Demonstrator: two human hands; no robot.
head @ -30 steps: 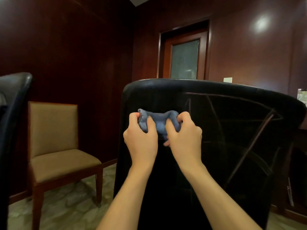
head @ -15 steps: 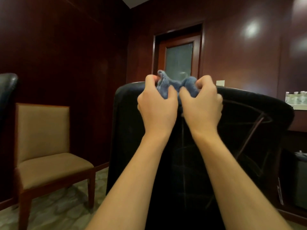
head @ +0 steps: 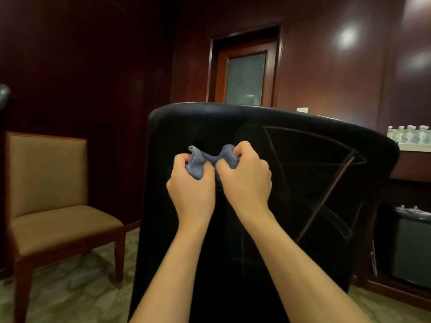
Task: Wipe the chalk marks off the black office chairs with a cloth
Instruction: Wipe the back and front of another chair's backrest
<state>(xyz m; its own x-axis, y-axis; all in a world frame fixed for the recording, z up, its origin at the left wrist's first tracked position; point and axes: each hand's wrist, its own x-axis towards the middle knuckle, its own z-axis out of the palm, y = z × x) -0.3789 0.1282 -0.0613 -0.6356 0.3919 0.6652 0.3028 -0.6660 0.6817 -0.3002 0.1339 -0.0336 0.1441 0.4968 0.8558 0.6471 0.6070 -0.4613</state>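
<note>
Blue cloth (head: 205,162) gripped by both hands against chalk-marked black chair (head: 291,183).

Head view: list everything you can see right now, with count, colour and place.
Office chair: one, black, centre, back facing the camera.
Chalk marks: several lines, pale, right half of chair back.
Cloth: one, blue, bunched in front of the chair back.
Side chair: one, tan, wooden frame, left.
Door: one, brown, frosted pane, behind.
Bottles: a row, clear, right shelf.
Left hand: grips cloth.
Right hand: grips cloth.
</note>
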